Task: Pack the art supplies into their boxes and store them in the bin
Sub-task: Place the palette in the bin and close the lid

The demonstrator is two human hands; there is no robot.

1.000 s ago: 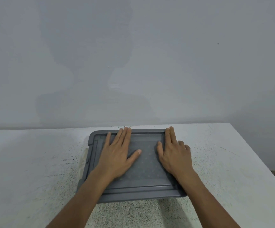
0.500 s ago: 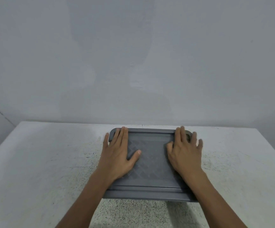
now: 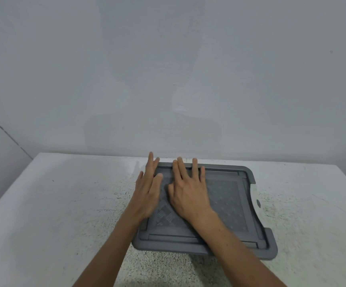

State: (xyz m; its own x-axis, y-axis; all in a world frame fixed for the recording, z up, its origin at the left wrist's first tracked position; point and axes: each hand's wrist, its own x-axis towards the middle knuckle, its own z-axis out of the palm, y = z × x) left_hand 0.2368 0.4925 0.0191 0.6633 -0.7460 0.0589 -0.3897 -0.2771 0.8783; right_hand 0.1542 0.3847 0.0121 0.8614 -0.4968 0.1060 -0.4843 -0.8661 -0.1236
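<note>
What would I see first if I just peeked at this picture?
Two bare hands catch the eye first: the left hand and the right hand lie flat, side by side, fingers straight, on the left part of a grey lid. The lid sits near the middle of a white speckled table, in front of a plain grey wall.
</note>
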